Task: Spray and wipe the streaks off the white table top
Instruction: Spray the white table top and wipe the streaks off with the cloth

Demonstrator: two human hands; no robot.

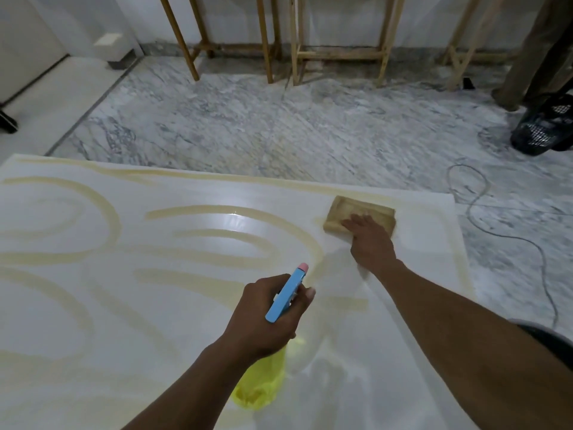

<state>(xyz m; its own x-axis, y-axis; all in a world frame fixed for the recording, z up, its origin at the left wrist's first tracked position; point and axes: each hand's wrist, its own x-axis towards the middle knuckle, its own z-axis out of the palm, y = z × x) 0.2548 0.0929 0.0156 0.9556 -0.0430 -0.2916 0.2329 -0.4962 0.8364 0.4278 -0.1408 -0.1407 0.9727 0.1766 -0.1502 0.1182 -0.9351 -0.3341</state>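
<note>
We are leaning over the white desk (pixel 77 321), and tan streaks (pixel 107 212) are looping across its left and middle in broad curves, with another band running along the far edge. Beyond that edge, 3 wooden frames (pixel 266 38) are standing on the grey marble floor (pixel 217 119).

In the middle, our left hand (pixel 263 318) is gripping the spray bottle (pixel 286 294) at its neck, with the fingers curling round it. The blue head with its pink nozzle is pointing away from us toward the far right of the desk, and the yellow-green body is hanging below the wrist. We are not able to tell whether the bottle is touching the surface.

Further right, our right hand (pixel 369 240) is pressing flat, fingers straight, on a tan wiping pad (pixel 347 209). The pad is lying near the desk's far right corner, at the end of a curved streak. The desk top around that arm is looking paler.

Right of the desk, a thin cable (pixel 468 209) is trailing over the floor. A black mesh basket (pixel 545 128) is sitting near the picture's edge, and someone's trouser legs (pixel 539 51) are standing behind it.
</note>
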